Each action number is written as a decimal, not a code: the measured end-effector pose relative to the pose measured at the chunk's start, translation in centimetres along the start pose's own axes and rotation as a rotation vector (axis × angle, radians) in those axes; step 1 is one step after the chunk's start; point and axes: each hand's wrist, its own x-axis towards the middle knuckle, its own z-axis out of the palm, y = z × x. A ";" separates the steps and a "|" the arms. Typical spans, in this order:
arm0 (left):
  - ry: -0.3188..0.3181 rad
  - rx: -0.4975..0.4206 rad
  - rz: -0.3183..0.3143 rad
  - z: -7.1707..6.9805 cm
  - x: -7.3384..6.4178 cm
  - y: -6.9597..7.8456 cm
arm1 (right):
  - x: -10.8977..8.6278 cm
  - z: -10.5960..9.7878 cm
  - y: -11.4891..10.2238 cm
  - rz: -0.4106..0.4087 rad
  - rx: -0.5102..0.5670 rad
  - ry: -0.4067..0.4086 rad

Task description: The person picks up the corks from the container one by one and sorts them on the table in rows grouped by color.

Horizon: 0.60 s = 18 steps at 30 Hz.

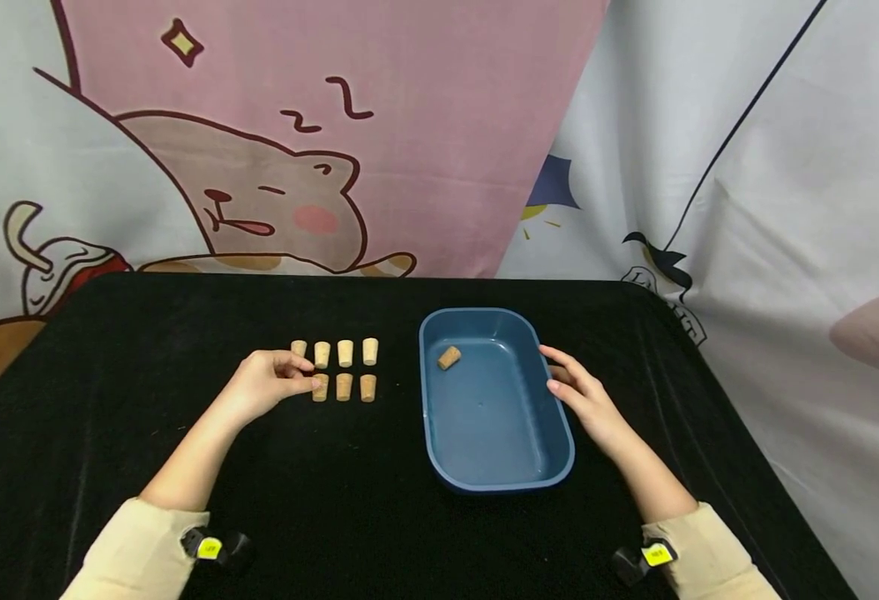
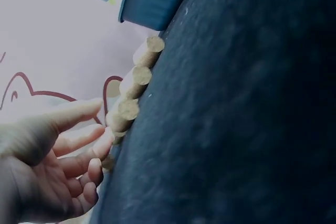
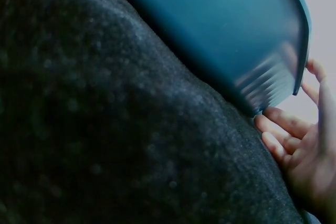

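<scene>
Tapered cork stoppers stand in two rows on the black cloth: several paler ones in the back row (image 1: 345, 353) and three browner ones in front, among them a middle cork (image 1: 344, 387). My left hand (image 1: 270, 385) reaches the left end of the rows, thumb and fingers parted beside the leftmost front cork (image 2: 122, 116). Its fingers partly cover that cork in the head view. My right hand (image 1: 585, 404) rests against the right side of a blue plastic bin (image 1: 570, 446), fingertips at its rim and lower wall. One cork (image 1: 449, 358) lies on its side inside the bin.
The black cloth (image 1: 274, 508) covers the table up to its back edge. A printed curtain (image 1: 439, 100) with a cartoon animal hangs right behind. Small dark devices with yellow labels are strapped at both wrists.
</scene>
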 end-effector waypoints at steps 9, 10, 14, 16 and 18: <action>0.110 0.005 0.100 -0.7 -0.1 3.0 | 0.1 0.2 0.0 -0.007 -0.012 0.028; 0.111 0.000 0.113 -0.6 0.0 3.4 | 0.1 0.2 0.0 -0.013 -0.012 0.029; 0.097 -0.032 0.182 0.2 0.2 5.1 | 0.0 0.2 0.2 -0.030 0.002 0.020; 0.088 -0.048 0.222 0.6 0.4 5.9 | 0.0 0.2 0.2 -0.033 0.010 0.018; 0.078 -0.064 0.260 1.0 0.6 6.7 | 0.0 0.2 0.2 -0.030 0.012 0.018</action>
